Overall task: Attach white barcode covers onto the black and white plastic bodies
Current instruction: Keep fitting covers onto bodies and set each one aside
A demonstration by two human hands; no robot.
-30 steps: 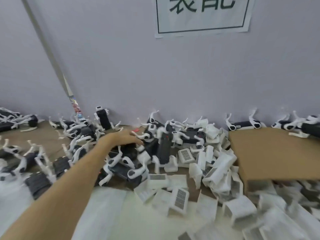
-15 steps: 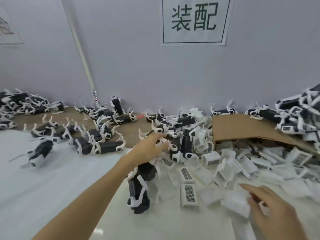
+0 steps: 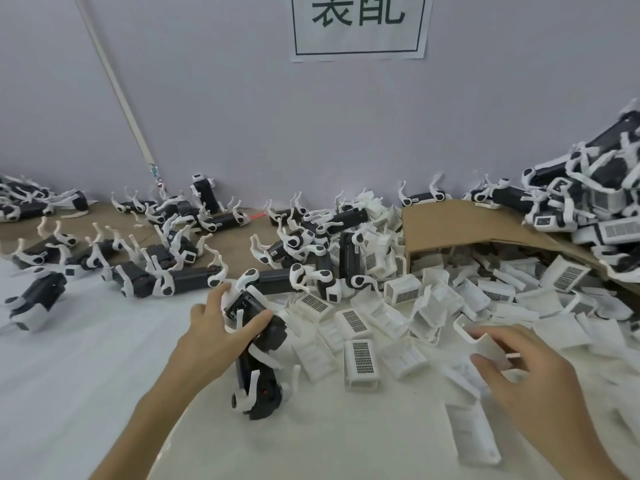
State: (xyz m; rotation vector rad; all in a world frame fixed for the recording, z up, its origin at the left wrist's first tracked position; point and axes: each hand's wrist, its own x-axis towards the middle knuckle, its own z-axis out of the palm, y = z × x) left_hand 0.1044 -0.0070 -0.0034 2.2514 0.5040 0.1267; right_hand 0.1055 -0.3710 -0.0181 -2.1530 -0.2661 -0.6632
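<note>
Table point(image 3: 239, 247), brown top showing along the wall, white sheet point(image 3: 86, 375) over the front. Black and white bodies point(image 3: 187, 278) lie scattered across left and centre, with more piled at far right. White covers point(image 3: 360, 358) lie heaped at centre-right, beside and under a cardboard box point(image 3: 467, 220).

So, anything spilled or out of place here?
The brown cardboard box lies tipped on its side, white plastic barcode covers spilling from its mouth across the table. Black and white plastic bodies are heaped loosely around it.
</note>
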